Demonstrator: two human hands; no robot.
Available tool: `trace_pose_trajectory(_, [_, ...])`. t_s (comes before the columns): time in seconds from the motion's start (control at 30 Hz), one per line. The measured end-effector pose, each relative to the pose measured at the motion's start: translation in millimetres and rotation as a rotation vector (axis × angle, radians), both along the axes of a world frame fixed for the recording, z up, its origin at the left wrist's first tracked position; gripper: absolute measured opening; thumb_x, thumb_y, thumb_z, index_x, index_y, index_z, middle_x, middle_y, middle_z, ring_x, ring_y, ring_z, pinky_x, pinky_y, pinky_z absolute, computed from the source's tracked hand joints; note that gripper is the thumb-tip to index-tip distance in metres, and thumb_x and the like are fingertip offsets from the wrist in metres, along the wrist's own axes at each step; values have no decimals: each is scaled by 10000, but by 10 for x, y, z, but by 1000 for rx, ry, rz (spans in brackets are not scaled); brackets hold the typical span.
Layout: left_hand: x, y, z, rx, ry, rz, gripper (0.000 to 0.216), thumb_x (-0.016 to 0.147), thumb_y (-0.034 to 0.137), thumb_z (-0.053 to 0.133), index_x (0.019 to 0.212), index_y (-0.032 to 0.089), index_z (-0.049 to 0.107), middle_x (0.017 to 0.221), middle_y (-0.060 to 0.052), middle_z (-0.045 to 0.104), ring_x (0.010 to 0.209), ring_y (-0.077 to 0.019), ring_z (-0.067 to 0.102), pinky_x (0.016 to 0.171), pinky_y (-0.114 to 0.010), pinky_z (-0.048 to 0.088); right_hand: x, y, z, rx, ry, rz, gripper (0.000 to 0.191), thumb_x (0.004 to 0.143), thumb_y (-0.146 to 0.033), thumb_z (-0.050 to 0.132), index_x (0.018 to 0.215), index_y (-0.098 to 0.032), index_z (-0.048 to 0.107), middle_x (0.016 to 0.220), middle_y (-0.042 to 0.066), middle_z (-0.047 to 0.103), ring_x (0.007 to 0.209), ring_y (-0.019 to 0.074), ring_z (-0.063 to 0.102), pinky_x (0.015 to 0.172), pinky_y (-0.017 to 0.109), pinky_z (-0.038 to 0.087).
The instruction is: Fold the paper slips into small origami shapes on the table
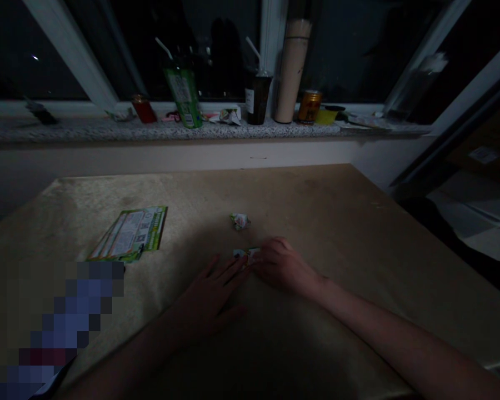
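A small printed paper piece [246, 254] with pale blue, green and white patches lies on the brown table [325, 216], partly hidden by my hands. My left hand [214, 294] is spread low over the table, its fingertips touching the paper's left and lower part. Curled around the paper's right end is my right hand [285, 266], with its fingers closed and their tips hidden. Just beyond the paper sits a crumpled green-and-white printed scrap [240, 221], touched by neither hand.
Green-bordered printed sheets [135, 230] lie fanned at the left. A pixelated bluish object [73, 316] covers the lower left. Along the granite sill [150, 131] stand a green can-like container [184, 97], a dark cup with straw [258, 99], a tall beige flask [290, 75] and an orange can [309, 106].
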State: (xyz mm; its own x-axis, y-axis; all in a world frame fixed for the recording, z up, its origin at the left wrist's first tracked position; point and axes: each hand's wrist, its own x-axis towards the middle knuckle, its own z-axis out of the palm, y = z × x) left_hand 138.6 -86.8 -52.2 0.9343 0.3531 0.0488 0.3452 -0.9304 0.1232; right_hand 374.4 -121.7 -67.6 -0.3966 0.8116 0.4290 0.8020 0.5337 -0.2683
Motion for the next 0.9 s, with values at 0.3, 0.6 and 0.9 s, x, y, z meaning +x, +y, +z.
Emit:
trace_pose_trajectory(0.3, [-18, 43, 28, -15, 33, -26, 658, 947, 485, 403, 1489, 199, 165, 1529, -84, 253, 1395, -222, 232, 1139, -426, 130, 44, -118, 66, -23, -144, 162, 283, 920, -296, 500, 1159, -193, 611, 1175, 55, 646, 1128, 212, 532, 1018, 373, 384])
trace_pose_trajectory(0.6, [-123, 189, 17, 106, 18, -52, 513, 948, 485, 416, 1391, 226, 404, 1454, -62, 410, 1322, -260, 361, 1096, -438, 228, 70, -148, 57, -20, -181, 196, 354, 930, -318, 490, 1246, -171, 551, 1236, 67, 624, 1182, 200, 530, 1117, 423, 294])
trace_pose_trajectory(0.9, [-21, 107, 58, 161, -52, 10, 368, 976, 385, 387, 1258, 208, 542, 1274, -76, 573, 1205, -252, 472, 1076, -449, 262, -99, -183, 102, 3, -243, 78, 310, 898, -318, 536, 1161, -172, 612, 1125, 97, 644, 1138, 246, 530, 1139, 494, 218])
